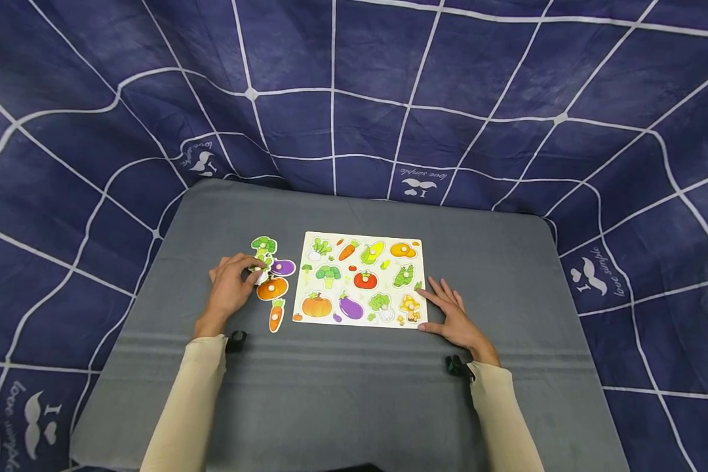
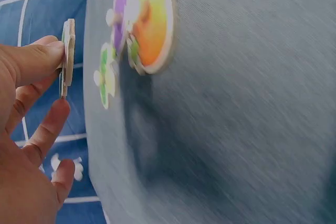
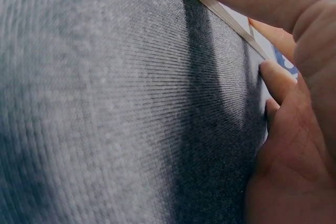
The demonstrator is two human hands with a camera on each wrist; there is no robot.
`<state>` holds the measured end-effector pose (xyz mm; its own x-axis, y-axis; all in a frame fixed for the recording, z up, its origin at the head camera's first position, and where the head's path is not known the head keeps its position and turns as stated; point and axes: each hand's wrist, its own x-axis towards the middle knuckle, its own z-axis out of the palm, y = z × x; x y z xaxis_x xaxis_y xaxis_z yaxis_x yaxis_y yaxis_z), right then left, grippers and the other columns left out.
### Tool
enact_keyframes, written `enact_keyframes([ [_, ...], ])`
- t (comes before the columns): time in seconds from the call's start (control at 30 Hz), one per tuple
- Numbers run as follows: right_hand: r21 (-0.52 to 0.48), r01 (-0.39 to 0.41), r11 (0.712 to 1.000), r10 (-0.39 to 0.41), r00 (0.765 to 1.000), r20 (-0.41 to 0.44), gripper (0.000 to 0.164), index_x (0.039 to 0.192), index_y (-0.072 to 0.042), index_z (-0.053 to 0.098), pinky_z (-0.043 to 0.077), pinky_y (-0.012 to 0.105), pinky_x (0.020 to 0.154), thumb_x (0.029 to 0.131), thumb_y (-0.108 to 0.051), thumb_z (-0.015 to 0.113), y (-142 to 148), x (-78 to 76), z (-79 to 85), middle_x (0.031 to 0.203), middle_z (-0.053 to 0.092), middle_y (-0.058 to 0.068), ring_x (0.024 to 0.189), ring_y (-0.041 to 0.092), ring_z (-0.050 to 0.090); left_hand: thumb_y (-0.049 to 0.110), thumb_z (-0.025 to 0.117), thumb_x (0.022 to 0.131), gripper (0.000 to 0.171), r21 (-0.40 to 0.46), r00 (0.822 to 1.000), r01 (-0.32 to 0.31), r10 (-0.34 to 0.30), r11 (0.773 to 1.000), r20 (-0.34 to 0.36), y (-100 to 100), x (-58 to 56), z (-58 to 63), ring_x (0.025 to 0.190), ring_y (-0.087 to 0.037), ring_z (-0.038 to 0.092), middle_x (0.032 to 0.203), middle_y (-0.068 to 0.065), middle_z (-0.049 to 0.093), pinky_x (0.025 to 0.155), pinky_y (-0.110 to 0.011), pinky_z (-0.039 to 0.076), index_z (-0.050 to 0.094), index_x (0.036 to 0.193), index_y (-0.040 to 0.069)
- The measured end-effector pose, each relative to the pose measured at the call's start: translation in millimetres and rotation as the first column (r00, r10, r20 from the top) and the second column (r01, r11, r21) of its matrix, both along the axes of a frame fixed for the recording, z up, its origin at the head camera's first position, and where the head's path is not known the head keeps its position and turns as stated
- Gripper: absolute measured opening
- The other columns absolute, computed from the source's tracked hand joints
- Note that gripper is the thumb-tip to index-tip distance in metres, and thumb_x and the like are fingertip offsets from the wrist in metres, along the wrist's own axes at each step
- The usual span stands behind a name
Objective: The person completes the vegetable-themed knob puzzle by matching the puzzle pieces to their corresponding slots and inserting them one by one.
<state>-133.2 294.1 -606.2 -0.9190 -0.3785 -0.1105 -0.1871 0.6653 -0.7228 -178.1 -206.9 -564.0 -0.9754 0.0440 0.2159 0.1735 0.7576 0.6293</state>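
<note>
My left hand [image 1: 231, 285] pinches a green-and-white vegetable puzzle piece [image 1: 262, 273]. The left wrist view shows that piece edge-on between thumb and fingers, raised off the table. Close by lie a broccoli piece [image 1: 264, 245], an eggplant piece [image 1: 284, 267], a pumpkin piece [image 1: 273, 288] and a carrot piece [image 1: 276, 316]. To their right, a white vegetable puzzle board [image 1: 347, 262] lies flat. With fingers spread, my right hand [image 1: 455, 321] touches the board's right edge, its thumb by the near corner.
A grey cloth-covered table [image 1: 354, 393] lies beneath everything. Blue curtains [image 1: 366, 131] with white grid lines surround its back and sides. Dark straps with small devices [image 1: 236, 341] sit at both wrists.
</note>
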Motion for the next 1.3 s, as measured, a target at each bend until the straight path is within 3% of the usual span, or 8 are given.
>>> enact_keyframes([
  [0.2,0.002,0.003,1.000,-0.003,1.000,0.013,0.082,0.152,-0.018,0.045,-0.004,0.065,0.118,0.081,-0.034,0.083,-0.5,-0.4,0.8,0.168,0.013,0.015,0.155,0.041,-0.003,0.005,0.070,0.092,0.013,0.005,0.998,0.062,-0.062,0.998,0.019,18.3,-16.7,8.6,0.101,-0.033,0.052,0.114,-0.012,0.069,0.088,-0.058,0.027,0.075,0.103,0.008],
  [0.4,-0.008,0.009,1.000,-0.009,1.000,0.012,0.083,0.152,-0.016,0.046,-0.005,0.064,0.118,0.080,-0.031,0.084,-1.3,-1.7,2.3,0.168,0.014,0.016,0.155,0.042,-0.002,0.008,0.069,0.093,0.014,-0.021,0.989,0.122,-0.120,0.992,0.082,41.5,-36.4,14.0,0.109,-0.032,0.052,0.116,-0.010,0.069,0.086,-0.054,0.027,0.075,0.105,0.010],
  [0.57,0.007,0.011,1.000,-0.011,1.000,0.015,0.082,0.152,-0.018,0.045,-0.005,0.064,0.118,0.080,-0.031,0.083,-0.6,-2.3,0.9,0.168,0.014,0.015,0.155,0.041,-0.002,0.009,0.068,0.094,0.013,-0.037,0.980,0.169,-0.164,0.985,0.110,58.0,-50.1,15.5,0.099,-0.029,0.050,0.117,-0.009,0.069,0.088,-0.055,0.027,0.075,0.105,0.011],
  [0.8,-0.004,0.015,1.000,-0.015,1.000,0.022,0.083,0.152,-0.019,0.045,-0.006,0.063,0.119,0.080,-0.033,0.084,-1.1,-1.9,1.4,0.168,0.014,0.013,0.156,0.039,-0.002,0.007,0.068,0.094,0.015,-0.075,0.976,0.200,-0.192,0.977,0.102,73.7,-62.1,12.4,0.091,-0.027,0.048,0.113,-0.006,0.070,0.085,-0.052,0.031,0.076,0.104,0.012],
  [1.3,0.007,0.017,1.000,-0.017,0.999,0.028,0.083,0.152,-0.018,0.045,-0.005,0.063,0.119,0.080,-0.032,0.084,-1.9,-2.4,2.1,0.168,0.014,0.014,0.156,0.039,-0.002,0.007,0.066,0.096,0.016,-0.112,0.964,0.221,-0.199,0.969,0.177,95.7,-78.7,-4.1,0.100,-0.026,0.053,0.119,-0.004,0.071,0.097,-0.051,0.033,0.076,0.105,0.013],
])
